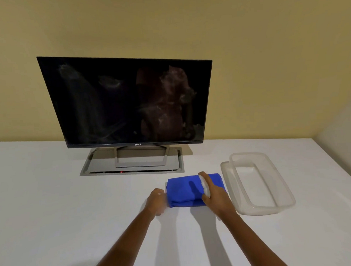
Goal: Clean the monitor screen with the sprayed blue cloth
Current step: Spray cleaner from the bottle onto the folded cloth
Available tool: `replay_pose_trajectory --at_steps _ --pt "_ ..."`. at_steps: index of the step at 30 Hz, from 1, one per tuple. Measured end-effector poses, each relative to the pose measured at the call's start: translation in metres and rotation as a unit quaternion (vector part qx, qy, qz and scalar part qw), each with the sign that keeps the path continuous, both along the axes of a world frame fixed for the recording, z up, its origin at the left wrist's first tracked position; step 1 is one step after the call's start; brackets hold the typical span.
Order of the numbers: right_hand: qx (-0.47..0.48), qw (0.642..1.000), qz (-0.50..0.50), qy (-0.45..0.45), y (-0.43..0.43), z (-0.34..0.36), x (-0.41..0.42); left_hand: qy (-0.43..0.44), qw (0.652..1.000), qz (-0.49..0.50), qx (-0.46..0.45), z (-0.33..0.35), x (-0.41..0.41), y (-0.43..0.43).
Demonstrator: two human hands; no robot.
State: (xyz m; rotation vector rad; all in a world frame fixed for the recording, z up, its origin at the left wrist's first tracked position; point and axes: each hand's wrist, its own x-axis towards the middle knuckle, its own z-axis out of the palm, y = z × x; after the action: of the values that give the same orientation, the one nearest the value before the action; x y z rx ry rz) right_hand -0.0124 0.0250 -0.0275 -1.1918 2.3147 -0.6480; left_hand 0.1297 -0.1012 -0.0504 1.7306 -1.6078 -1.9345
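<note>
Blue cloth (185,189) lies folded; right hand (215,197) holds clear bottle (204,187) over it

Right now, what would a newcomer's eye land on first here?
The big dark monitor, its screen smeared, standing at the back of the table. In front of it lies a bright blue cloth, folded, with the right-hand grip holding a small pale bottle over it.
</note>
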Motion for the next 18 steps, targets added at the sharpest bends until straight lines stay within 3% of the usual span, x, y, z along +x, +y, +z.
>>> replay_pose_trajectory --at_steps 7,18 --pt "0.045 0.997 -0.019 0.054 -0.003 -0.007 0.008 0.019 0.996 0.035 0.081 0.007 -0.003 0.0" --pt "-0.026 0.99 -0.128 0.05 0.004 -0.001 0.002 0.008 0.998 0.038 0.049 0.01 0.005 -0.006"
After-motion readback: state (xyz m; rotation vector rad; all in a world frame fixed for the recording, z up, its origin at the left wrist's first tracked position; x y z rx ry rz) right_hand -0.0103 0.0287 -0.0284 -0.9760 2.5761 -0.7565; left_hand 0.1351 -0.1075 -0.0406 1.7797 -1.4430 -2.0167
